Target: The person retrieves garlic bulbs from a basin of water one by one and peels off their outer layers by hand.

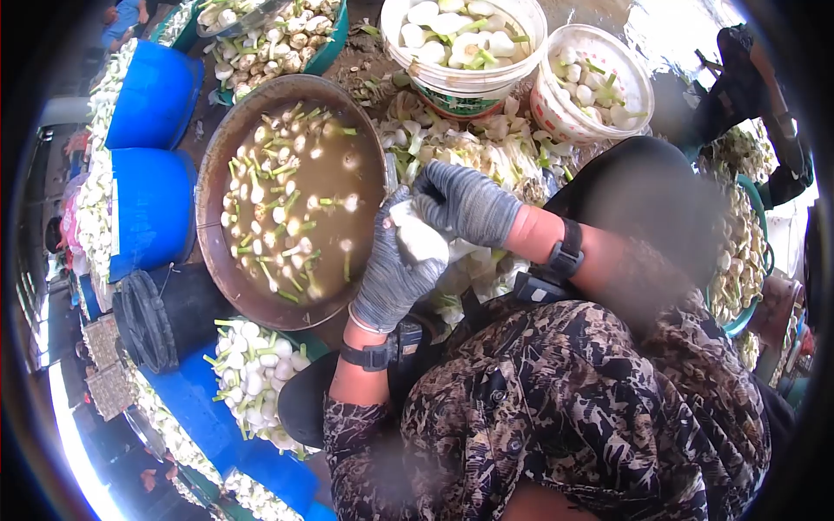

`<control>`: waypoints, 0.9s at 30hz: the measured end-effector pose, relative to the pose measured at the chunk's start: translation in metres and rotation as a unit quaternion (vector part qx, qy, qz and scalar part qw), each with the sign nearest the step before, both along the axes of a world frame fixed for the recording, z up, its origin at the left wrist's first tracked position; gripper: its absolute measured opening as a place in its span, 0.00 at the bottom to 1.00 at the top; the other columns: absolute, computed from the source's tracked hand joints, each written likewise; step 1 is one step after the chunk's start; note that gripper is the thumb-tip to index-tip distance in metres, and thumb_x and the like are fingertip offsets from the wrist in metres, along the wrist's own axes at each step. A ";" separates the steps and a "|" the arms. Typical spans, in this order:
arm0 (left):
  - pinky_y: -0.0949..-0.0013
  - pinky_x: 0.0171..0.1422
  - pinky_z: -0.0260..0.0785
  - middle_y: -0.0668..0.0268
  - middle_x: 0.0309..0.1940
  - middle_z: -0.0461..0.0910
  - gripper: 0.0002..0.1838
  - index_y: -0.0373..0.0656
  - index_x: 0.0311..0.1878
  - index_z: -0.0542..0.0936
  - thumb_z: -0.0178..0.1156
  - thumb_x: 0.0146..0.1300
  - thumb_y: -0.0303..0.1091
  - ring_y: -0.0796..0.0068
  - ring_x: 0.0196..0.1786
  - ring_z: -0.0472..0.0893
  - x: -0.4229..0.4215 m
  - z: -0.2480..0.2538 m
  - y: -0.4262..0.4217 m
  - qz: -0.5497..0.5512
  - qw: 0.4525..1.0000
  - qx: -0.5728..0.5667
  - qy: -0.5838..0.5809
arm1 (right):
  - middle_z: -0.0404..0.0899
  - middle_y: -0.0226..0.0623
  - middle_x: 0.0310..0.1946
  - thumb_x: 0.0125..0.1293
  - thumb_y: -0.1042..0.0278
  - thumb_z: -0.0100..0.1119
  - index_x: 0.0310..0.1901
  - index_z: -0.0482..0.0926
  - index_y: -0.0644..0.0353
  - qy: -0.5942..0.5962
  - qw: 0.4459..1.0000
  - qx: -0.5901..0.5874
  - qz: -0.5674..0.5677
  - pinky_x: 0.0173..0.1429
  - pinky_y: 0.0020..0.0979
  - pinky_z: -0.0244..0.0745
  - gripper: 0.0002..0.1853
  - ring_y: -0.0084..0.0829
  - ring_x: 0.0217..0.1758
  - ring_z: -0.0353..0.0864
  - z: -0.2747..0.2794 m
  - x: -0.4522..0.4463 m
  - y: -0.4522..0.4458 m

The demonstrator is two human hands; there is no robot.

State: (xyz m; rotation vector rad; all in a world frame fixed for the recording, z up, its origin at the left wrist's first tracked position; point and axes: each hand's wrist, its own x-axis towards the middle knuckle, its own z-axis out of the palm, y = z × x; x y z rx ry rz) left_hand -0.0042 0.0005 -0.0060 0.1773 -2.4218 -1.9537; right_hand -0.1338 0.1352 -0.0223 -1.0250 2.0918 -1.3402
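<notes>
Both my hands wear grey knit gloves and meet in front of my knees. My left hand (388, 276) is wrapped round a large white garlic bulb (420, 240). The fingers of my right hand (465, 201) are curled and pinched at the bulb's upper end; exactly what lies between their tips is hidden. Left of my hands stands a wide brown metal basin (207, 208) of murky water, where many trimmed garlic bulbs (282, 195) with green stems float. Beneath and beyond my hands lies a heap of pale peeled garlic skins (452, 148).
A white bucket (469, 85) of peeled bulbs and a smaller patterned white bucket (565, 122) stand ahead. Blue tubs (155, 208) line the left, near a black bucket (148, 317). More white bulbs (256, 373) are piled by my left knee. Another person's leg (738, 78) shows at right.
</notes>
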 end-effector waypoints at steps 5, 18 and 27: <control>0.59 0.73 0.57 0.55 0.65 0.63 0.49 0.39 0.75 0.52 0.67 0.55 0.42 0.59 0.67 0.66 -0.001 0.013 0.001 0.034 0.988 -0.125 0.080 | 0.80 0.53 0.32 0.67 0.56 0.59 0.41 0.77 0.64 -0.137 0.987 -0.060 0.063 0.45 0.41 0.75 0.16 0.51 0.35 0.79 0.003 -0.008 0.008; 0.67 0.66 0.67 0.59 0.62 0.71 0.30 0.40 0.70 0.60 0.59 0.68 0.33 0.68 0.62 0.73 -0.001 -0.027 -0.012 0.076 0.993 0.007 -0.094 | 0.80 0.49 0.30 0.63 0.59 0.61 0.36 0.76 0.59 0.141 0.987 0.072 -0.030 0.41 0.47 0.75 0.12 0.54 0.37 0.80 0.018 0.004 0.005; 0.62 0.73 0.59 0.59 0.64 0.69 0.33 0.38 0.70 0.62 0.62 0.67 0.41 0.66 0.66 0.70 0.004 -0.009 -0.005 0.075 0.992 0.105 -0.013 | 0.80 0.56 0.34 0.67 0.60 0.57 0.42 0.77 0.66 -0.037 0.994 0.033 -0.093 0.45 0.45 0.74 0.14 0.56 0.40 0.79 -0.014 -0.026 0.004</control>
